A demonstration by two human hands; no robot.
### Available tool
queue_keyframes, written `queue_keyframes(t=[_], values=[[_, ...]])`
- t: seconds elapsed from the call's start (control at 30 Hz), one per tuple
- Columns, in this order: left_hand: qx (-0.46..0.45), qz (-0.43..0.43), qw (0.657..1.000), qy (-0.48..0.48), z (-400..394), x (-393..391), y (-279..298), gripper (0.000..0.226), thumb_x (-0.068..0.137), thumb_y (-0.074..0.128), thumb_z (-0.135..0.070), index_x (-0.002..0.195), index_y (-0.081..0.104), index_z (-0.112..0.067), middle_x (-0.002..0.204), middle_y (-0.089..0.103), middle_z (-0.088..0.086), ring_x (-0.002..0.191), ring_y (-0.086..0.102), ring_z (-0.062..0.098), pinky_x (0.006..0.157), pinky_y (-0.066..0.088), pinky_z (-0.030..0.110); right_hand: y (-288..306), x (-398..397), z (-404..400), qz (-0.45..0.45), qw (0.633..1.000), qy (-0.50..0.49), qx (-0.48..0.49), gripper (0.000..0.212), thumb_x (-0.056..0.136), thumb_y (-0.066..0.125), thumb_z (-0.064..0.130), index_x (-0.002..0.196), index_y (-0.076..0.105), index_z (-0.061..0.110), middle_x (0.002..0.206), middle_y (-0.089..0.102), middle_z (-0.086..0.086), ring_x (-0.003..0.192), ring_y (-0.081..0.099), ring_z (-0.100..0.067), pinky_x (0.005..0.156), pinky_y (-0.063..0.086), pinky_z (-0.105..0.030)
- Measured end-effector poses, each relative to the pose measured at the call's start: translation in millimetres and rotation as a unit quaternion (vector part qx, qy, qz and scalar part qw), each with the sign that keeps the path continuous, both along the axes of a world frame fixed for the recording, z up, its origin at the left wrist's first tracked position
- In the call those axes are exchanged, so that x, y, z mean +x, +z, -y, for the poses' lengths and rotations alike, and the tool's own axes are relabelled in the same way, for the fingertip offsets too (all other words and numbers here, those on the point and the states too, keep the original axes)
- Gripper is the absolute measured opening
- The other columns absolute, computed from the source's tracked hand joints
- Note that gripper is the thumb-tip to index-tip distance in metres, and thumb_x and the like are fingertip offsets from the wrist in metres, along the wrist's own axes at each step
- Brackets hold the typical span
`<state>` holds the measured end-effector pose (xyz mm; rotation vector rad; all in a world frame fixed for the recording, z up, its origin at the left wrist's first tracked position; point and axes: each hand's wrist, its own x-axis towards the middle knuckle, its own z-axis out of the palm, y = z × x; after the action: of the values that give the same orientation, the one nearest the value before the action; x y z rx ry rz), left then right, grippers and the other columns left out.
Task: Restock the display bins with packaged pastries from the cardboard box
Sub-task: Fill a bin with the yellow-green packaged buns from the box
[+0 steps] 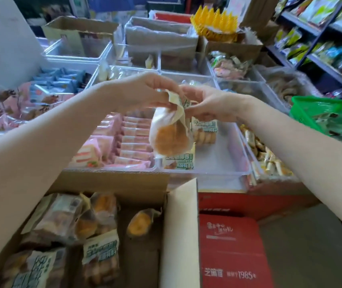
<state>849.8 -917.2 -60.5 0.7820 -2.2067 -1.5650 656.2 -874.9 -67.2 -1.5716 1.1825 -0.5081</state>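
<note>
Shop shelves and clear display bins [205, 175] fill the background. Both hands meet above the near bin: left hand [145, 92] and right hand [209, 104] pinch the top of a packaged pastry [169, 132], which hangs long axis downward, over two packs below. Underneath, the cardboard box [182, 225] holds more. A red carton [232, 252] reads "1985"; the pack lettering is blurred.

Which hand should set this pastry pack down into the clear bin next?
Probably the left hand: it pinches the top of the pastry pack, which hangs right over the clear bin. The right hand only touches the pack's top edge and could let go.
</note>
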Motion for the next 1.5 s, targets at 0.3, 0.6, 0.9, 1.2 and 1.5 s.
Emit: queue_keyframes(t=[0.3, 0.6, 0.9, 1.2, 1.5], values=[[-0.155, 0.032, 0.964, 0.215, 32, -111, -37, 0.022, 0.087, 0.057, -0.001, 0.106, 0.065, -0.008, 0.114, 0.061, 0.013, 0.101, 0.06, 0.025, 0.086, 0.053, 0.035, -48, -95, 33, -0.014, 0.941, -0.333, -0.054, 0.021, 0.078, 0.073, 0.003, 0.072, 0.055, 0.014, 0.086, 0.065, -0.015, 0.059, 0.064, -0.02, 0.056, 0.055, -0.032], [-0.119, 0.382, 0.908, 0.125, 29, -112, -147, 0.035, 0.09, 0.045, -0.004, 0.119, 0.061, -0.015, 0.126, 0.058, 0.007, 0.114, 0.054, 0.024, 0.094, 0.042, 0.029, -188, -120, 60, 0.021, 0.827, -0.557, 0.07, 0.03, 0.082, 0.064, -0.004, 0.068, 0.042, 0.01, 0.088, 0.06, -0.016, 0.067, 0.068, -0.038, 0.066, 0.058, -0.051], [-0.164, 0.36, 0.909, 0.132, 26, -119, -163, 0.033, 0.09, 0.046, -0.006, 0.119, 0.059, -0.013, 0.122, 0.058, 0.007, 0.113, 0.052, 0.02, 0.08, 0.033, 0.017, -266, -116, 98, 0.077, 0.821, -0.543, 0.159, 0.055, 0.086, 0.045, -0.001, 0.136, 0.025, 0.014, 0.135, 0.042, -0.007, 0.118, 0.049, -0.025, 0.102, 0.041, -0.038], [-0.225, 0.162, 0.938, 0.208, 9, -105, -149, 0.026, 0.086, 0.047, 0.002, 0.092, 0.069, -0.011, 0.092, 0.065, 0.0, 0.087, 0.063, 0.018, 0.083, 0.05, 0.028, -161, -93, 63, -0.001, 0.88, -0.475, 0.009, 0.035, 0.09, 0.032, -0.008, 0.116, 0.049, 0.008, 0.115, 0.048, -0.005, 0.069, 0.063, -0.017, 0.065, 0.053, -0.025], [-0.41, 0.085, 0.898, 0.137, -50, 12, -119, 0.029, 0.079, 0.041, -0.015, 0.069, 0.068, -0.011, 0.072, 0.064, -0.005, 0.063, 0.057, 0.009, 0.063, 0.043, 0.013, -84, 50, -6, -0.022, 0.964, -0.134, -0.23, 0.026, 0.083, 0.049, -0.008, 0.075, 0.063, 0.013, 0.067, 0.064, 0.003, 0.055, 0.062, -0.012, 0.051, 0.049, -0.021]])
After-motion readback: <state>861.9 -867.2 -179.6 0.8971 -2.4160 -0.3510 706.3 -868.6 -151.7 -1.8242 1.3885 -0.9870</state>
